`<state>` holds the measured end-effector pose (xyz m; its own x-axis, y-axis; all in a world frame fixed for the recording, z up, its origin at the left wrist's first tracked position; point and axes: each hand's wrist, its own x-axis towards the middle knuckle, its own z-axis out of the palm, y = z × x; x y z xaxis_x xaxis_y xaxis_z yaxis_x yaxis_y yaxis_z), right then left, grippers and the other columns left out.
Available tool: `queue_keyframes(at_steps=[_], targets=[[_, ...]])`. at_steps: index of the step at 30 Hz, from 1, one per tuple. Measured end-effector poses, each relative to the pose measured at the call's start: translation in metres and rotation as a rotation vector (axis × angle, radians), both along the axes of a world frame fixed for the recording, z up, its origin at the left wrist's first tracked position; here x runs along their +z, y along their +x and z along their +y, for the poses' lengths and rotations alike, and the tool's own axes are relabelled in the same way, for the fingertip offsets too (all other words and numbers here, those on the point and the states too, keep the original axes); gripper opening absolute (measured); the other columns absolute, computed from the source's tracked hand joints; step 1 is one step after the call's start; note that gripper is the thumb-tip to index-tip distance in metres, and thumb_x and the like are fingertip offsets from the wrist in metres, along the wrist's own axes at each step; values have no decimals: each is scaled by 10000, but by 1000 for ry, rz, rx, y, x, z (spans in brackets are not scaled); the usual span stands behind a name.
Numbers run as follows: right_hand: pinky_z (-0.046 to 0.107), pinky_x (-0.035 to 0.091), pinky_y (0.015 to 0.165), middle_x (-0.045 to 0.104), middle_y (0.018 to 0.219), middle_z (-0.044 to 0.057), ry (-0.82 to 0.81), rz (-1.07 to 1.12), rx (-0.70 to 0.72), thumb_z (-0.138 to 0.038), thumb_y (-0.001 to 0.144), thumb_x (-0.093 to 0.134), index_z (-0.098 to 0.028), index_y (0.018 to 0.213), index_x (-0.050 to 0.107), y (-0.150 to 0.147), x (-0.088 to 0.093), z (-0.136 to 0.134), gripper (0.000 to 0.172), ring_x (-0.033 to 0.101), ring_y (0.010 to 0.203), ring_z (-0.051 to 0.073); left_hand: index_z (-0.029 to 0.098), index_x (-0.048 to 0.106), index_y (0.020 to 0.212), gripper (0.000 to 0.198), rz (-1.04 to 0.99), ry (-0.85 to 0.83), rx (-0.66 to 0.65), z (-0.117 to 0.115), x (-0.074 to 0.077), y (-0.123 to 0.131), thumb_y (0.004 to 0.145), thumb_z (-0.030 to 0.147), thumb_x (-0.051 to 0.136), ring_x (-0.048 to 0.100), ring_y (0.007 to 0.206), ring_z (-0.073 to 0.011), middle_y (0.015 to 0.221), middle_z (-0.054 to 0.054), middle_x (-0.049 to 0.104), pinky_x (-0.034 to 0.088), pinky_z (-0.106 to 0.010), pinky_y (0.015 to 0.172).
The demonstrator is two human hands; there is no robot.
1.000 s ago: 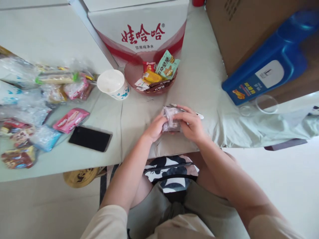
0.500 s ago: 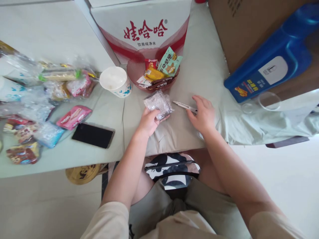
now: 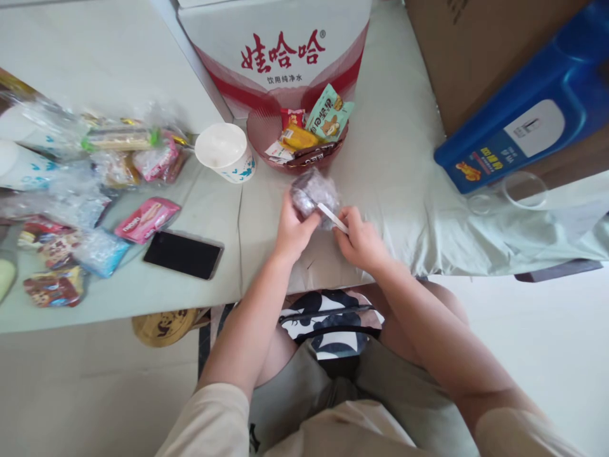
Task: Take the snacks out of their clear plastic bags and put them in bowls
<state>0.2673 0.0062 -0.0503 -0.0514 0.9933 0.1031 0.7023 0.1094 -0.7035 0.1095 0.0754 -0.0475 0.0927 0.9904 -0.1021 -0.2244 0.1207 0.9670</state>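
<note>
My left hand [image 3: 295, 230] grips a crinkled clear plastic packet [image 3: 311, 190] with something dark inside; its contents are blurred. In my right hand [image 3: 362, 241] is a slim white-and-silver utility knife [image 3: 333, 219], held between thumb and fingers. Its front end lies over the near right side of the packet; whether it cuts into the plastic I cannot tell. Just beyond the packet stands a pink ribbed bowl [image 3: 261, 136] holding a green snack pouch [image 3: 328, 114], a yellow packet [image 3: 298, 136] and other wrapped snacks.
A white paper cup [image 3: 224, 155] stands left of the bowl. Farther left lie a phone [image 3: 183, 255], a pink wafer packet [image 3: 148, 219] and several wrapped snacks. Behind is a white carton [image 3: 280, 57]; to the right, a blue bottle [image 3: 518, 108] and a clear plastic cup [image 3: 523, 190].
My right hand has moved left, bringing the knife from beside the packet onto it. My left hand has turned the packet and shifted it slightly right.
</note>
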Motion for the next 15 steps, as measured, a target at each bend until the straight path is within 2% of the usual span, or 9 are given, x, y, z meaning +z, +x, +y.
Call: queue_keyframes(at_steps=[3,6,8,10,12,15], targets=[[347,418,563,680,703,33,-78,-104,-1,-284,877,473,-235,1093,491,8,-5,1,223,580,544,259,343,577,1201,499,-108,-62,135,8,9,-13,748,285,781,655,1171,-205,1215,-10,697,562,-303,892],[361,442,582,697,785,55,-35,-138,-144,-263,865,481,-236,1097,515,26,-4,1,237,592,596,261,405,541,1274,542,-116,-14,183,14,15,-25,790,278,750,616,1234,-202,1267,8,675,560,-318,911],[403,494,673,707,925,94,81,-167,-273,-241,849,499,-232,1134,535,36,-2,2,287,634,740,283,403,533,1298,614,-46,25,146,12,14,-27,755,307,801,588,1278,-218,1305,0,654,543,-326,946],[487,513,846,680,1112,141,205,-202,-341,-226,827,529,-221,1177,552,43,1,4,351,636,972,328,348,571,1263,632,54,65,91,8,10,-27,699,360,857,556,1325,-248,1338,-31,632,510,-336,1005],[560,462,999,636,1226,168,274,-198,-313,-217,821,536,-208,1219,556,44,3,5,399,581,1149,359,297,604,1207,614,144,124,59,5,7,-26,669,402,882,491,1398,-272,1397,-62,592,451,-349,1082],[561,438,1066,629,1258,160,276,-106,-165,-192,818,515,-207,1270,539,37,3,5,453,565,1213,347,285,606,1207,636,212,175,-18,5,5,-27,650,384,896,444,1438,-278,1463,-81,545,408,-363,1117]])
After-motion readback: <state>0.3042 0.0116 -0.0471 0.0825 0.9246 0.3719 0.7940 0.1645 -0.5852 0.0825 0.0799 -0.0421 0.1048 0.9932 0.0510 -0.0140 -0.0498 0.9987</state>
